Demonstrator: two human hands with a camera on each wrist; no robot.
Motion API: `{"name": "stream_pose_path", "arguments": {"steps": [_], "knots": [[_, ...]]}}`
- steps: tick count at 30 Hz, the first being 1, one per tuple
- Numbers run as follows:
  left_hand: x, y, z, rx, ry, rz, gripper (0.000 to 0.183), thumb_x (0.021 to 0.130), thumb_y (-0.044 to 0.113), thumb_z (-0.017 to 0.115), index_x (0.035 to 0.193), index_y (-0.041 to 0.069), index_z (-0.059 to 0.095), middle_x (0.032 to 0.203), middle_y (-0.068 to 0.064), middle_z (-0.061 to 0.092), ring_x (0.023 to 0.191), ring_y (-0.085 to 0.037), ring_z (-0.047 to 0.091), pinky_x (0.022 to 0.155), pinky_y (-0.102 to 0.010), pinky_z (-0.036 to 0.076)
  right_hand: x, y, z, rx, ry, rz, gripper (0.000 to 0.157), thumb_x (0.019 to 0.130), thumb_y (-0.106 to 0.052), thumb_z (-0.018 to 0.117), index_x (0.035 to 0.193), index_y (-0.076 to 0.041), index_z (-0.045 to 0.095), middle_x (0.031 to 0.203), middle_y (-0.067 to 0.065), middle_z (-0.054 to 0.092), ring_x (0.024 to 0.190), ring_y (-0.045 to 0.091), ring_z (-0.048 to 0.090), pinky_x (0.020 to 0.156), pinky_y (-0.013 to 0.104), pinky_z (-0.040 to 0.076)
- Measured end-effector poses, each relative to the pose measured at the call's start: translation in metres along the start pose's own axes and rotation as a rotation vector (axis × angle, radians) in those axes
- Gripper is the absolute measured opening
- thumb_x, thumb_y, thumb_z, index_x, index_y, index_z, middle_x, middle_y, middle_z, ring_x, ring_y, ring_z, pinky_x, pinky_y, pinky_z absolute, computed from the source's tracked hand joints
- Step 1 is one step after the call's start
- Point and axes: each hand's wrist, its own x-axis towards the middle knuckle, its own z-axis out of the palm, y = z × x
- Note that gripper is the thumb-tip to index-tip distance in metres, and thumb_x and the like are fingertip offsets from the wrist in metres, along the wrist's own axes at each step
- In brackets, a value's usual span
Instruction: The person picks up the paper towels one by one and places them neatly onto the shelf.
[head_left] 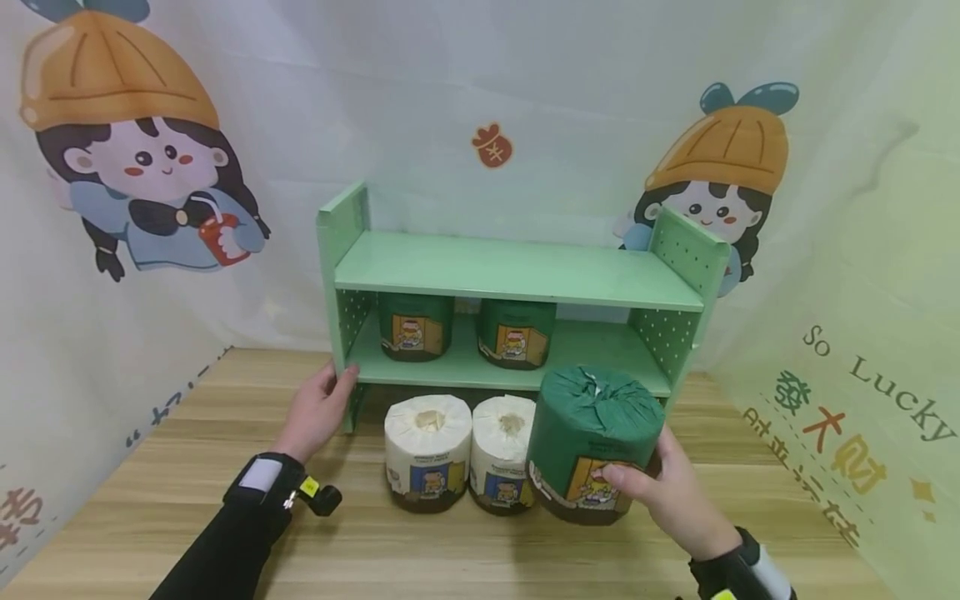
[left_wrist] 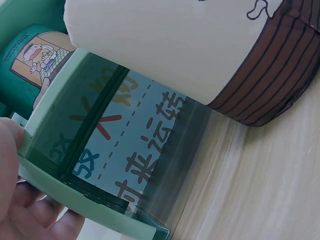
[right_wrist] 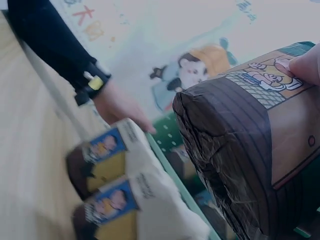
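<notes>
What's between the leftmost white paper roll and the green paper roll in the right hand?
Another white paper roll, partly hidden by the green one, shows there in the head view.

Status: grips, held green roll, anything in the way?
Left grip on green rack. Right grip holding green roll, in front of rack. Two white rolls close alongside, possible obstacle.
</notes>
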Motion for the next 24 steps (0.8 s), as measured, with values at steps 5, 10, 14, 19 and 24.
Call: {"name": "stream_pose_path", "arguments": {"steps": [5,10,14,19,24], "knots": [[0.000,0.000,0.000,0.008,-0.002,-0.002,0.056,0.107,0.048,0.039,0.144,0.008,0.049,0.137,-0.022,0.051,0.119,-0.037,0.050,0.094,-0.060,0.045,0.012,0.002,-0.016,-0.087,0.074,0.061,0.067,0.093,-0.009,0.061,0.149,-0.010,0.025,0.135,0.019,0.045,0.116,0.029,0.051,0.090,0.031,0.051],[0.000,0.002,0.000,-0.012,-0.009,-0.011,0.055,0.107,0.048,0.040,0.144,0.008,0.048,0.137,-0.022,0.051,0.119,-0.036,0.050,0.094,-0.060,0.045,0.027,0.010,-0.032,-0.145,0.128,0.083,0.064,0.096,-0.014,0.062,0.149,-0.015,0.027,0.135,0.015,0.046,0.117,0.027,0.050,0.090,0.030,0.050],[-0.001,0.001,-0.001,-0.014,-0.012,-0.009,0.055,0.107,0.048,0.040,0.145,0.009,0.047,0.137,-0.021,0.051,0.119,-0.036,0.050,0.094,-0.060,0.045,0.037,0.019,-0.042,-0.156,0.149,0.099,0.063,0.098,-0.018,0.062,0.149,-0.020,0.026,0.134,0.015,0.047,0.117,0.027,0.049,0.090,0.030,0.049],[-0.001,0.000,-0.001,-0.007,-0.016,-0.005,0.056,0.107,0.049,0.039,0.147,0.011,0.045,0.137,-0.020,0.051,0.119,-0.035,0.050,0.094,-0.060,0.045,0.044,0.029,-0.049,-0.173,0.189,0.143,0.067,0.098,-0.024,0.065,0.150,-0.023,0.023,0.135,0.013,0.046,0.119,0.025,0.048,0.095,0.035,0.045],[-0.001,0.000,-0.001,0.001,-0.014,-0.005,0.057,0.106,0.051,0.039,0.147,0.012,0.045,0.136,-0.021,0.052,0.118,-0.035,0.051,0.093,-0.060,0.046,0.051,0.035,-0.053,-0.177,0.216,0.168,0.073,0.096,-0.028,0.068,0.151,-0.021,0.020,0.138,0.013,0.043,0.121,0.026,0.045,0.101,0.049,0.038]]}}
